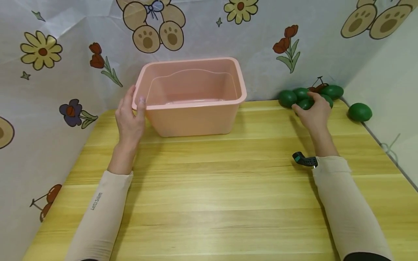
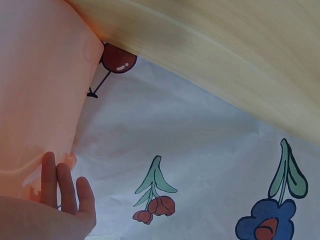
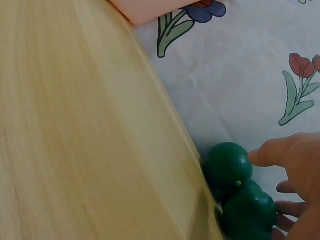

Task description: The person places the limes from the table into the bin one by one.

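At the back of the table stands a pink plastic bin (image 1: 192, 121). My left hand (image 1: 128, 117) holds its front left corner, thumb over the rim and fingers along the outer side. In the left wrist view those fingers (image 2: 49, 182) lie against the pink wall. To the right, several green limes (image 1: 287, 98) sit bunched against the back sheet. Over them is my right hand (image 1: 315, 112), thumb and fingers spread around one lime (image 1: 306, 104). The right wrist view has a fingertip right at the upper lime (image 3: 229, 164) and other fingers beside the lower lime (image 3: 248, 215).
A single lime (image 1: 359, 112) lies apart near the table's right edge. Behind the wooden table (image 1: 222, 181) hangs a white sheet (image 1: 202, 29) printed with flowers and bears. A white wall (image 1: 388, 94) borders the right side. A black wrist strap (image 1: 305, 159) juts from the right sleeve.
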Demonstrator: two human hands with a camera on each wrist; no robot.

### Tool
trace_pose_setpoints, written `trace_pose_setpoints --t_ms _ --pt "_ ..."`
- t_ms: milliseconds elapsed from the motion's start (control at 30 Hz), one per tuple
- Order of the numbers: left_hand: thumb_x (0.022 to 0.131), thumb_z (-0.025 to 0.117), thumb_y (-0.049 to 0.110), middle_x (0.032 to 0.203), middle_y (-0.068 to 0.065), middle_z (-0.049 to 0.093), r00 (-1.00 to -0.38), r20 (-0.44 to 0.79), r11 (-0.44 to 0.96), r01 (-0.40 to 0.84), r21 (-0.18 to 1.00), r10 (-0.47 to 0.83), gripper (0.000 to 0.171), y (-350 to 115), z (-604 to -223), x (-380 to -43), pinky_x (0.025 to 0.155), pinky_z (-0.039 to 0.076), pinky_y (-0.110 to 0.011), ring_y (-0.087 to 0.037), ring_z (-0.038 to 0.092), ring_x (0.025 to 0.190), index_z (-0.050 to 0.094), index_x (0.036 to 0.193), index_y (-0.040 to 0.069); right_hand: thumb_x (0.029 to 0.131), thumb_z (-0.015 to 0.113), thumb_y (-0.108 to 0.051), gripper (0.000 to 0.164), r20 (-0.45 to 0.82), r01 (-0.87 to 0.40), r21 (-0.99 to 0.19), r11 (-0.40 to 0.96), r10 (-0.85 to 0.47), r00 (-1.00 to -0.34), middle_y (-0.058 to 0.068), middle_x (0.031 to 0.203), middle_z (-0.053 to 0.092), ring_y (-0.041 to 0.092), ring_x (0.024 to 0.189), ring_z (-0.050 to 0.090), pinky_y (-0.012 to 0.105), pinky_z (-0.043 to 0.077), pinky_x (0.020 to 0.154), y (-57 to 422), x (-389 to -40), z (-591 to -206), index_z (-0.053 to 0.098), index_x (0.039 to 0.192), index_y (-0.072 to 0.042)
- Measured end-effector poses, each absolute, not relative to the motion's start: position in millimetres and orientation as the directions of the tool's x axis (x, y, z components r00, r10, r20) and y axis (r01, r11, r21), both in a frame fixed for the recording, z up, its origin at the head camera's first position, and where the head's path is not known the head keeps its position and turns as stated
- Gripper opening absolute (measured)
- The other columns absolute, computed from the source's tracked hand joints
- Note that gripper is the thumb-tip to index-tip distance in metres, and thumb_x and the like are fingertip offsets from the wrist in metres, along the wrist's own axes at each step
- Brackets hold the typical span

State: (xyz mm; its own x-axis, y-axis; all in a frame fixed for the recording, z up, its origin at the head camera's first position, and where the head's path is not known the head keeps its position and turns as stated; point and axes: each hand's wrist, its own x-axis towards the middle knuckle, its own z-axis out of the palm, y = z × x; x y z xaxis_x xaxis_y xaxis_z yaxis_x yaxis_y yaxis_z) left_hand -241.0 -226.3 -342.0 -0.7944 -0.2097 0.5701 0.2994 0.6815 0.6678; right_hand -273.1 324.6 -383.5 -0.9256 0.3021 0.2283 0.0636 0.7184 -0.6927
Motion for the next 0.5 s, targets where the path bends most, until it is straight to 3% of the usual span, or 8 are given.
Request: trace_pose_setpoints --t_ms 200,500 --pt "0.102 0.048 0.050 0.154 -0.015 0.058 -0.796 0.573 0.689 0.303 0.658 -0.197 0.066 -226.5 -343.3 -242.9 0.111 0.045 -0.057 -0.038 0.057 0.132 0.050 0.157 0.012 0.097 0.067 -0.026 0.076 0.139 0.141 -0.659 0.739 0.304 -0.943 0.036 0.160 0.037 0.058 0.148 0.028 0.066 0.022 0.123 331.8 -275.0 -392.8 0.037 0.161 0.002" --pt "0.102 0.048 0.050 0.152 -0.017 0.059 -0.789 0.577 0.685 0.300 0.664 -0.213 0.066 -227.2 -342.8 -241.0 0.111 0.046 -0.057 -0.039 0.058 0.131 0.051 0.157 0.013 0.096 0.072 -0.025 0.075 0.153 0.150 -0.633 0.760 0.313 -0.937 0.035 0.158 0.040 0.056 0.150 0.025 0.064 0.020 0.124 333.7 -277.0 -397.1 0.040 0.159 -0.002"
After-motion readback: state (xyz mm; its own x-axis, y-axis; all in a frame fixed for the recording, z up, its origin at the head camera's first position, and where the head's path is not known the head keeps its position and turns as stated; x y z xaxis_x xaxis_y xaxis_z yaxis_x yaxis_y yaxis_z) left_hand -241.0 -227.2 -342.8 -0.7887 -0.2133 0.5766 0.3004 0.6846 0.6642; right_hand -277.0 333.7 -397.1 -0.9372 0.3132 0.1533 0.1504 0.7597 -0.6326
